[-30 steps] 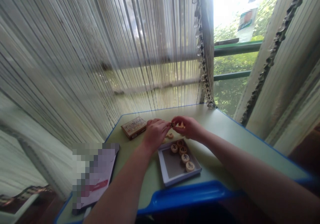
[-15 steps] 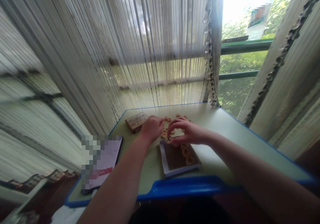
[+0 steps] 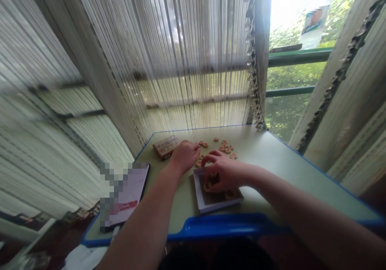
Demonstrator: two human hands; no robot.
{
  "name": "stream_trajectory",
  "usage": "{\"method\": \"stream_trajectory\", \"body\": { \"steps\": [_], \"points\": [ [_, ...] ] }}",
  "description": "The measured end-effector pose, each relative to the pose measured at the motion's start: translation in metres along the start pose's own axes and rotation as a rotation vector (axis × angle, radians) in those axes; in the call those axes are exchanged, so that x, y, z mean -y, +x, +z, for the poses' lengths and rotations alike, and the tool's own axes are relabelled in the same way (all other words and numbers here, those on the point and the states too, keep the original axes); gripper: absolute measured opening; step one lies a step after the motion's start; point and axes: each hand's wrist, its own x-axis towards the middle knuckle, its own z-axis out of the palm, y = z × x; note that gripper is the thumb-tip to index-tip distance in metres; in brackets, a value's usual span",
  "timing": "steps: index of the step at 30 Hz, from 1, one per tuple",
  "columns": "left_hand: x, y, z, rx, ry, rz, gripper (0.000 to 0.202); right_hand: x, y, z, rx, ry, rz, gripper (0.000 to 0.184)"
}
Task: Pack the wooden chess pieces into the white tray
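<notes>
My right hand [image 3: 225, 170] reaches into an open shallow box [image 3: 198, 197], its thumb and fingers closed on a round wooden Chinese chess piece [image 3: 207, 187]. Inside the box, a few more pieces lie on the brown bottom, one of them [image 3: 229, 194] near the right side; the hand covers some of the others. My left hand [image 3: 186, 155] is up beyond the box's far left corner, fingers curled, beside loose pieces on the table. What its fingers hold, if anything, is hidden.
Several loose chess pieces [image 3: 224, 147] are scattered behind the box. A printed box lid [image 3: 165, 146] lies at the back left, and a tablet-like device [image 3: 131, 193] is on the left. The pale table [image 3: 289, 177] has a blue rim; curtains hang behind it.
My right hand has lowered the chess piece from above the box's far edge down into the box, toward me. The left hand has stayed almost in place.
</notes>
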Motion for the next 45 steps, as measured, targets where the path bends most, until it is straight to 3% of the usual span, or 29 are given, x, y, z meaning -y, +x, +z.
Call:
{"method": "stream_trajectory", "body": {
  "steps": [4, 9, 18, 25, 45],
  "points": [
    [-0.001, 0.0, 0.0, 0.011, 0.012, 0.034, 0.026, 0.001, 0.002, 0.001, -0.006, 0.019, -0.029, 0.029],
    [-0.002, 0.0, 0.0, 0.035, 0.019, 0.072, 0.027, 0.001, 0.003, 0.005, 0.011, 0.02, -0.101, 0.016],
    [-0.005, 0.002, -0.002, 0.06, 0.015, 0.091, 0.026, -0.001, -0.002, -0.004, 0.043, 0.001, -0.06, 0.018],
    [-0.008, 0.002, -0.004, 0.065, 0.023, 0.059, 0.024, -0.005, -0.002, 0.0, 0.026, -0.004, -0.081, 0.01],
    [-0.012, 0.0, -0.005, 0.085, 0.007, 0.065, 0.026, -0.008, -0.001, -0.002, 0.05, -0.021, 0.006, 0.014]
  ]
}}
